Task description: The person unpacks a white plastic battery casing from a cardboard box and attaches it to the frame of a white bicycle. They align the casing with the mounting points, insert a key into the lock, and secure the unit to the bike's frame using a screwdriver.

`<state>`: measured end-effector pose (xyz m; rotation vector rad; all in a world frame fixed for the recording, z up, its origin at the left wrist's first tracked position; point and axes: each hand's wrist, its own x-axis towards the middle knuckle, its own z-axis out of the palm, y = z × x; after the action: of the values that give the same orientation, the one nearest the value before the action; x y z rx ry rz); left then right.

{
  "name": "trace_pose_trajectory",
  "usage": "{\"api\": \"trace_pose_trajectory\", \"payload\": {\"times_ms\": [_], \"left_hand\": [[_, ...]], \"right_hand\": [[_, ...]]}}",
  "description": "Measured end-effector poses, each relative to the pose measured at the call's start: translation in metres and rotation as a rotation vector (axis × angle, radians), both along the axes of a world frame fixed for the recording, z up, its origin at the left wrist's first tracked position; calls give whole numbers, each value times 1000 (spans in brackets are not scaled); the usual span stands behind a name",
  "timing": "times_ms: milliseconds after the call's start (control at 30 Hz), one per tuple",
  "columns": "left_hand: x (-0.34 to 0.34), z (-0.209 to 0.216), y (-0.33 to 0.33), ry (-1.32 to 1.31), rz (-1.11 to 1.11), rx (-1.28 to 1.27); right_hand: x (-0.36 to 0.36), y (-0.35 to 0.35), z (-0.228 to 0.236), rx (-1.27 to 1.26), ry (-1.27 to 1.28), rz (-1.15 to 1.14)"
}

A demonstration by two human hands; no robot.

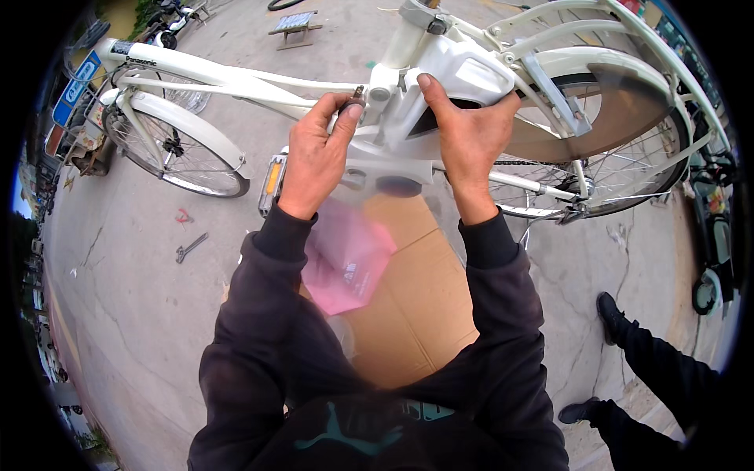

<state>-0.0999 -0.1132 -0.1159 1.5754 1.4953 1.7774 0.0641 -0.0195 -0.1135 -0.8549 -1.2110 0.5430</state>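
A white bicycle (228, 77) stands across the far side in front of me. My left hand (320, 145) pinches a small dark piece (356, 100) with a brownish metal tip, close beside the bicycle's frame. Whether it touches the frame, I cannot tell. My right hand (473, 141) is closed on a white plastic housing (462, 69) by the seat tube, thumb up along its near edge. The fingers of this hand are mostly hidden behind the housing. Below both hands is a white lower cover (373, 166) near the cranks.
Flattened cardboard (416, 306) lies below me, with a pink plastic bag (345, 259) on it. An adjustable wrench (192, 247) and a small red-handled tool (184, 216) lie on the concrete at left. Another person's black-clad legs (660, 361) come in at right. A pedal (272, 182) sticks out toward me.
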Motion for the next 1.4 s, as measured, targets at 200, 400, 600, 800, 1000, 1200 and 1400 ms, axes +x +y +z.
{"api": "trace_pose_trajectory", "payload": {"times_ms": [200,400,600,800,1000,1200,1400], "left_hand": [[19,-9,-4,319,263,-39],[27,-6,4,473,371,47],[26,-6,8,756,453,167],[30,7,17,729,342,11],[27,-20,29,795,552,100],[36,-8,19,852,540,4],[32,-13,28,601,466,-27]], "right_hand": [[0,3,-4,-7,-4,8],[-1,5,-4,-55,-28,-15],[-1,6,-4,-42,-12,7],[3,5,-1,-24,-18,-21],[-3,3,-3,-35,-15,-18],[0,8,-6,-25,22,10],[-5,0,-2,-57,6,-11]]}}
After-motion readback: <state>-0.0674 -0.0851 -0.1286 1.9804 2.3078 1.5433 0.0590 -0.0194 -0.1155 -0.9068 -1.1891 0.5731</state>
